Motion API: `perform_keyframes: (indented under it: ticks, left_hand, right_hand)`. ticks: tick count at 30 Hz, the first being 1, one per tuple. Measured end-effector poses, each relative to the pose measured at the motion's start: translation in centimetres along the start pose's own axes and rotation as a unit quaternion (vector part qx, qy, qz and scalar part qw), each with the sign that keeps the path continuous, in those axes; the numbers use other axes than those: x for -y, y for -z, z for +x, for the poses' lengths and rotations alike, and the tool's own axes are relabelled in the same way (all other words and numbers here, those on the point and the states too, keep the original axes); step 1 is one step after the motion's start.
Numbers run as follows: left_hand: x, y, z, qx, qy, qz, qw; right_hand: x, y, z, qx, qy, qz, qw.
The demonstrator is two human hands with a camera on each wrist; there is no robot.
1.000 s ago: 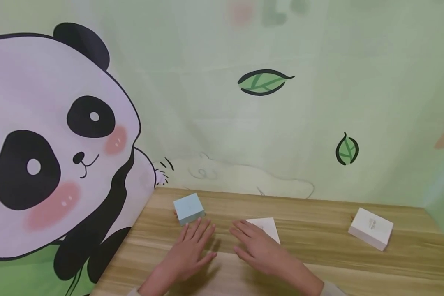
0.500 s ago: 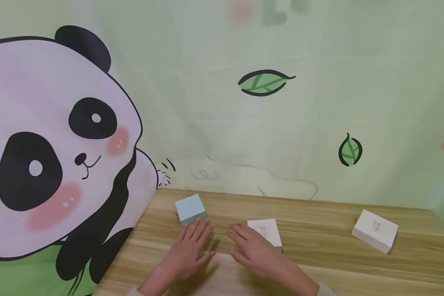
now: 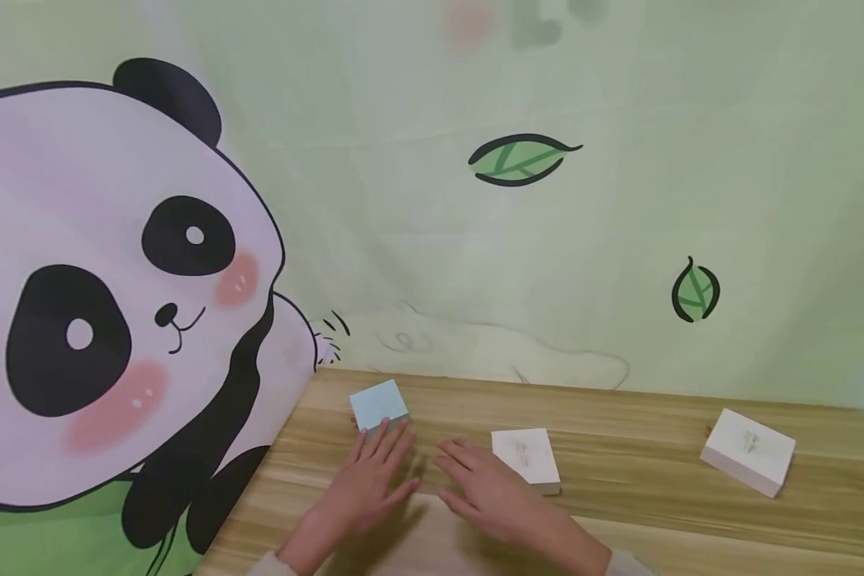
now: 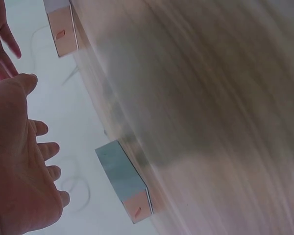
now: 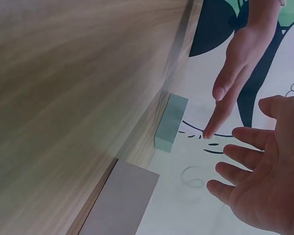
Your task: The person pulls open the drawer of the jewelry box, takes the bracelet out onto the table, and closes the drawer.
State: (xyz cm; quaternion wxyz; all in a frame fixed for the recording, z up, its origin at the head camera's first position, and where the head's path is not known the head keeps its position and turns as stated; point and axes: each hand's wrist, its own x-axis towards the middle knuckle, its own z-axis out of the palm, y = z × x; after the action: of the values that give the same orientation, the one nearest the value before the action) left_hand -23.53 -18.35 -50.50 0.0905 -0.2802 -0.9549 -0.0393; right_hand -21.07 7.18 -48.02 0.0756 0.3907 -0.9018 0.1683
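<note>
Both hands hover over the wooden table, palms down with fingers extended, holding nothing. My left hand (image 3: 363, 488) is just in front of a small light blue box (image 3: 379, 405); in the head view its fingertips overlap the box's near edge. The left wrist view shows the blue box (image 4: 121, 169) with an orange-pink end and a small tab. My right hand (image 3: 493, 498) is beside a white box (image 3: 531, 456) with faint lettering on top, partly covering its near left corner in the head view. Seen from the right wrist, my right hand (image 5: 267, 169) is apart from both boxes.
A second white box (image 3: 750, 450) with faint lettering sits farther right on the table (image 3: 634, 472). Behind the table's far edge hangs a pale green cloth backdrop (image 3: 403, 224) with a printed panda (image 3: 115, 240) and leaves.
The whole scene has shifted slightly right in the head view. Relative to the boxes, my right hand has moved left and uncovers more of the middle white box. The boxes stay put.
</note>
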Motion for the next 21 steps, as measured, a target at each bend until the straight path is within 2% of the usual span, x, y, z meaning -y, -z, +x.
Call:
perform_keyframes:
  ticks: [7, 13, 21]
  left_hand:
    - [0.8, -0.2, 0.0, -0.019, 0.011, -0.026, 0.9994]
    - [1.6, -0.8, -0.1, -0.018, 0.025, -0.03, 0.9991]
    - [1.9, -0.6, 0.3, -0.006, 0.052, -0.032, 0.9981]
  right_hand:
    - [0.0, 0.1, 0.7, 0.001, -0.004, 0.0, 1.0]
    - [0.1, 0.1, 1.1, 0.007, -0.012, 0.006, 1.0]
    - [-0.1, -0.3, 1.3, 0.006, -0.019, -0.004, 1.0]
